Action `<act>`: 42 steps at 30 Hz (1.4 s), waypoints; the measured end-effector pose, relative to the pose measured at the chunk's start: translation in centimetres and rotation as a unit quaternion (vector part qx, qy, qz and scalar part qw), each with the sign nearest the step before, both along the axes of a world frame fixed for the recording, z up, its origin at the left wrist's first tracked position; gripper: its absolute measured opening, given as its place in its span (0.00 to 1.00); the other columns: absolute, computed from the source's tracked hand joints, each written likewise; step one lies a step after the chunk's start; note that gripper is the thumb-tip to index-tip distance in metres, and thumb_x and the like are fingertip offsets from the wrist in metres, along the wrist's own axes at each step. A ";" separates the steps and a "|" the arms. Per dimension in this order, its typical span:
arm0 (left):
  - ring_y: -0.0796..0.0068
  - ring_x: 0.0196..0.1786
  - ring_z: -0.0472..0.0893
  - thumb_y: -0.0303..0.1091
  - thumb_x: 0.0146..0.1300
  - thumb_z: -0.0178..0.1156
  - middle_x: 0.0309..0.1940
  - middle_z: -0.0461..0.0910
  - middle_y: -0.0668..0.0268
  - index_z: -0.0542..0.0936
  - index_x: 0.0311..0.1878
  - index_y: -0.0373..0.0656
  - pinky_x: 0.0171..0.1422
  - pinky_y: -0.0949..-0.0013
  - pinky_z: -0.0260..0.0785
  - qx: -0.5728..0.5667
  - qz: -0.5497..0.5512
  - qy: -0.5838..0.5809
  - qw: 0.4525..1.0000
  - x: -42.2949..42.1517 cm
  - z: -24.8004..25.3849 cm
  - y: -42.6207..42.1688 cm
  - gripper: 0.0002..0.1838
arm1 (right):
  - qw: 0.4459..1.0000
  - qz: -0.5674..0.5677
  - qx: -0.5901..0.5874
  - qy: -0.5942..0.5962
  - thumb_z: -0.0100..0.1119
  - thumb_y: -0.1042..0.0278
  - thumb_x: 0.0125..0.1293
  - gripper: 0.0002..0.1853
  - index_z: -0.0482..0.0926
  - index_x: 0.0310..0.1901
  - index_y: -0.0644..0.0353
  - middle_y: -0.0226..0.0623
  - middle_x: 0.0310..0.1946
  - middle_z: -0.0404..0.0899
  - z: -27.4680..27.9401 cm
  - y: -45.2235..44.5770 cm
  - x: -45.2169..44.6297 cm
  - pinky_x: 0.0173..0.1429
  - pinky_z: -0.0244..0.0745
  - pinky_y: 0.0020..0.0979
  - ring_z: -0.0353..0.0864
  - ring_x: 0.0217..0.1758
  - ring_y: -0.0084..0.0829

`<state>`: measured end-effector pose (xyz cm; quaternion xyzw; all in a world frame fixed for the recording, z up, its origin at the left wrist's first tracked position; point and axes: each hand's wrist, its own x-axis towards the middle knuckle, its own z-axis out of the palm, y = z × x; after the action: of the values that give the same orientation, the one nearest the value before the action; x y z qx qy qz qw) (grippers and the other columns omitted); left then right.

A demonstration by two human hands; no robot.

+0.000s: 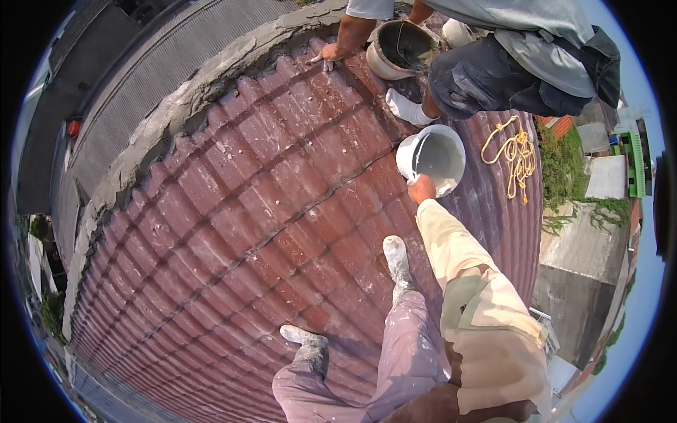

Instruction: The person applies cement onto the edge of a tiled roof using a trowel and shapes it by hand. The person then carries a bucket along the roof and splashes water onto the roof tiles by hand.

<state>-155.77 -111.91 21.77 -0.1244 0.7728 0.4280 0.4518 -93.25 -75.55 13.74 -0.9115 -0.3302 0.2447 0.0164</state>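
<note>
My right hand (422, 189) is closed on the near edge of a white bucket (405, 156), where its wire handle also meets the rim. The bucket stands tilted on the red roof tiles (296, 197), and its inside looks coated in pale grey. My right arm reaches up to it in a long cream sleeve. My left hand is out of the frame. Both my feet, in smeared light footwear, stand on the tiles below the bucket.
A co-worker (501, 77) crouches at the top beside another bucket (381, 63), one hand on the tiles by the mortar ridge (169, 113). A yellow rope (518, 158) lies coiled at right, near where the roof drops away.
</note>
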 end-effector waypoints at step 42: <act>0.58 0.63 0.72 0.53 0.66 0.51 0.63 0.74 0.64 0.79 0.64 0.47 0.63 0.41 0.69 0.160 -0.320 -0.112 0.927 10.7 19.7 23.3 0.29 | 0.712 -0.354 0.193 0.575 0.67 0.63 0.63 0.17 0.67 0.21 0.48 0.21 0.13 0.59 26.1 -20.8 -22.0 0.21 0.48 0.31 0.53 0.13 0.19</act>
<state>-145.04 -88.62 41.47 0.1568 0.6370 0.3620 0.6622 -115.23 -96.35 39.85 -0.6217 0.0503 0.6291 0.4639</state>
